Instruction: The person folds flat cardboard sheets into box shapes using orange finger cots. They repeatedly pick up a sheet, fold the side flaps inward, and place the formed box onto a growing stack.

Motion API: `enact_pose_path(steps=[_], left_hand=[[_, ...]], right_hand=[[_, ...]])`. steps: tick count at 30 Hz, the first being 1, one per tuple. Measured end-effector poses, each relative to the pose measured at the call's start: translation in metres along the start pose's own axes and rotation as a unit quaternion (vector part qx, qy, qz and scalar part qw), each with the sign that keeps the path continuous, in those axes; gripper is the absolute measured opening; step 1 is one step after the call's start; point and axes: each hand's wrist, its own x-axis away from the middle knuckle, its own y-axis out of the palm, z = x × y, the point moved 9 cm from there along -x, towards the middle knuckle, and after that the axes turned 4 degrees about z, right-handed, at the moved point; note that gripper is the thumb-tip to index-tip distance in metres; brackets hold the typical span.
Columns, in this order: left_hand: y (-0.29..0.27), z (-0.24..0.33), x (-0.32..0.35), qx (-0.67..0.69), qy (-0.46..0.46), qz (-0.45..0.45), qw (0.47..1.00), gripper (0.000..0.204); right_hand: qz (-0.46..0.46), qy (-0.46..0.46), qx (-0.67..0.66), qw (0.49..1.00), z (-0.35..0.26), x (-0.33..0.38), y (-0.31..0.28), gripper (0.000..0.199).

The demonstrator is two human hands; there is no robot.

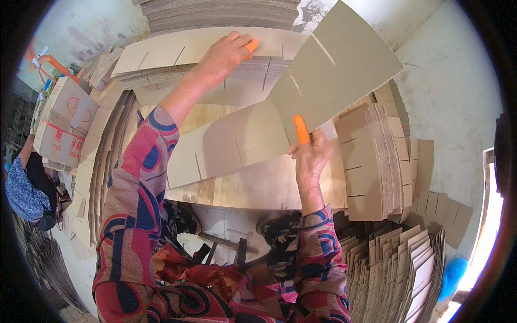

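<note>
My left hand (226,56) reaches to the far side, its fingers curled together on the top strip of a pile of slotted cardboard strips (161,54). An orange finger cover shows on one digit. My right hand (312,156) pinches slotted cardboard near the table's middle, its orange-covered thumb on the upper face. From that grip a grey-green slotted panel (339,70) rises tilted to the far right. A tan slotted panel (226,140) slants left over the table. They meet at a line by my thumb; I cannot tell whether they are one bent sheet or two.
Beneath lies a wooden tabletop (253,185). Cardboard stacks (366,161) stand at the right, with upright slotted pieces (398,269) below. Further cardboard stacks (107,156) and a printed carton (67,121) are at the left. A stool frame (226,245) shows between my legs.
</note>
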Motion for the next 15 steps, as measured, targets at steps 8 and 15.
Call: enact_pose_path(steps=[8,15], left_hand=[[0.01,0.042,0.004,-0.117,0.056,-0.077,0.989,0.053],[-0.002,0.08,0.011,-0.094,0.088,-0.062,0.99,0.051]], right_hand=[[0.007,0.01,0.007,1.0,0.0,-0.001,-0.002,0.022],[-0.005,0.009,0.049,0.999,-0.003,-0.004,-0.003,0.017]])
